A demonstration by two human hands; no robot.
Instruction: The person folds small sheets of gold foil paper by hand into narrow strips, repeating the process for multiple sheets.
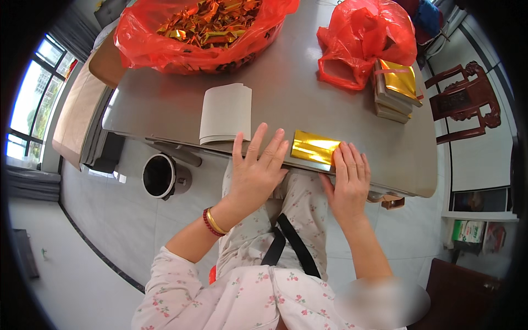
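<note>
A folded piece of gold foil paper (pixel 314 147) lies flat near the front edge of the grey table. My right hand (pixel 350 177) rests its fingertips on the paper's right end, thumb at the table edge. My left hand (pixel 260 165) hovers with spread fingers, holding nothing, between that paper and a stack of white paper sheets (pixel 227 111). At the back left, a red plastic bag (pixel 152 53) stands open, full of folded gold foil paper pieces (pixel 210 24). Bundles of gold foil paper (pixel 398 84) tied with a pink band sit at the right.
A crumpled red plastic bag (pixel 367 41) lies behind the bundles. The table (pixel 288 95) has its front edge just before my lap. Below it at the left stands a waste bin (pixel 160 176) with a black liner. A carved wooden chair (pixel 466 101) stands to the right.
</note>
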